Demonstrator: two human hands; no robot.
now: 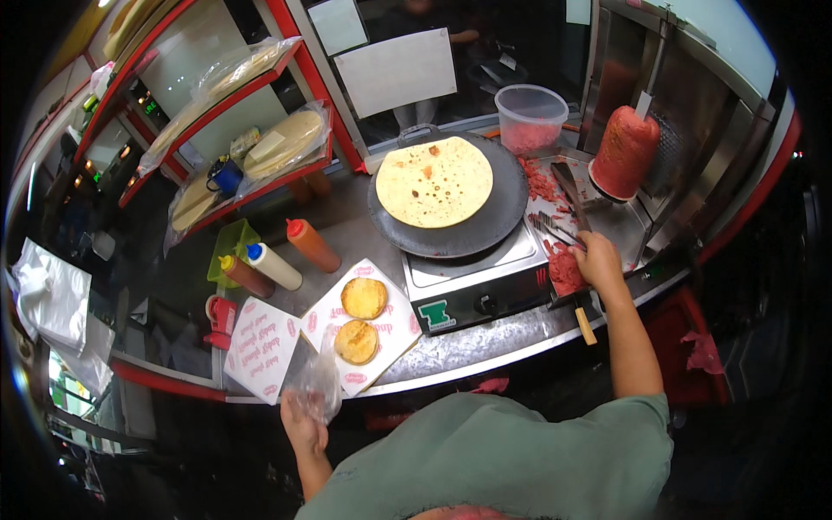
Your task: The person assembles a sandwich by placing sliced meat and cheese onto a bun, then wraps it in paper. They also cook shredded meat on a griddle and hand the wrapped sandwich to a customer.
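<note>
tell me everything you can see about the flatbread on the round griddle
The flatbread is a thin, pale yellow round with scattered brown toasted spots. It lies flat and unfolded on the dark round griddle, slightly toward its far left, leaving a bare dark margin around most of it. Nothing sits on top, and neither hand touches it.

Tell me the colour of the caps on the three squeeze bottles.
Head view: yellow cap, blue cap, red cap.

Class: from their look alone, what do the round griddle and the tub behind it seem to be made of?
Round griddle: probably cast iron or steel; dark, matte, with a metal handle at the back.
Tub: likely plastic; translucent, with its pink contents showing through.
</note>
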